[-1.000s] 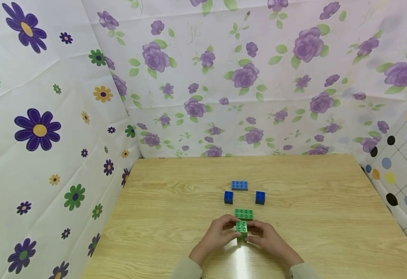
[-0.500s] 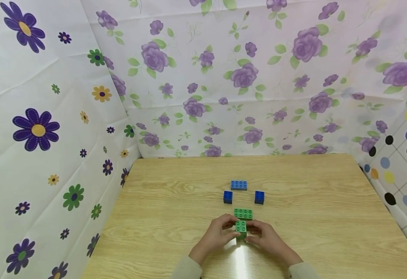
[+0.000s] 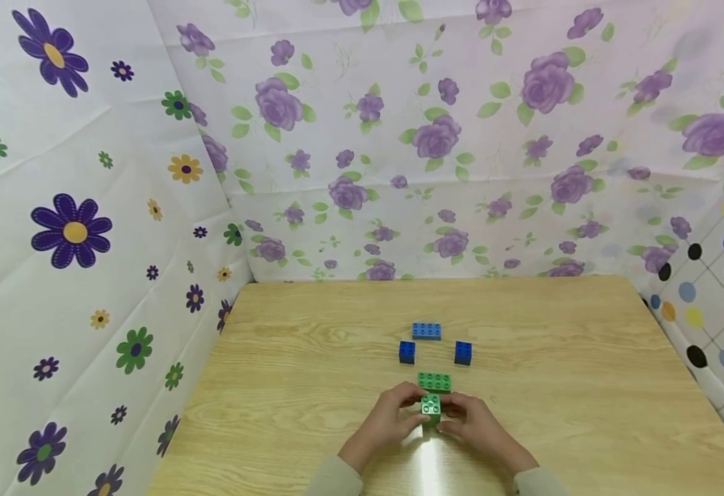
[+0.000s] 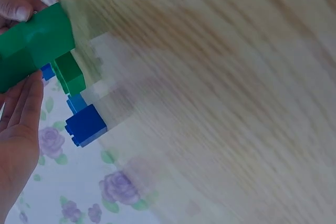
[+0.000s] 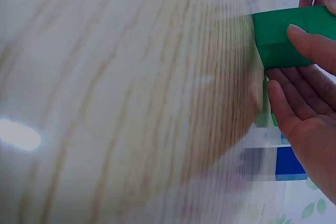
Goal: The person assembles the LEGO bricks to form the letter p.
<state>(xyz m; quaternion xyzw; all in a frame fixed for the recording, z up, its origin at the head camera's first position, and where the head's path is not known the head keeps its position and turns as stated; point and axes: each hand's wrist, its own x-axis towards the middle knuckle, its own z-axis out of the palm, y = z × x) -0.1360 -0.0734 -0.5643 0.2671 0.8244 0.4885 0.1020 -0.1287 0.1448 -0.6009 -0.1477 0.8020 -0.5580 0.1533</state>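
Both hands meet at a green building-block stack, studs facing up, near the front of the table. A seam across the green stack shows in the right wrist view. My left hand grips it from the left, thumb on the near side and fingertips toward the far side. From the right, my right hand holds it too; its thumb lies along the green face in the right wrist view. Just beyond the stack lies a long green brick with two rows of studs.
Farther back on the wooden table stand two small dark blue bricks, a left one and a right one. Behind them is a long lighter blue brick. Flower-patterned cloth hangs behind and beside the table.
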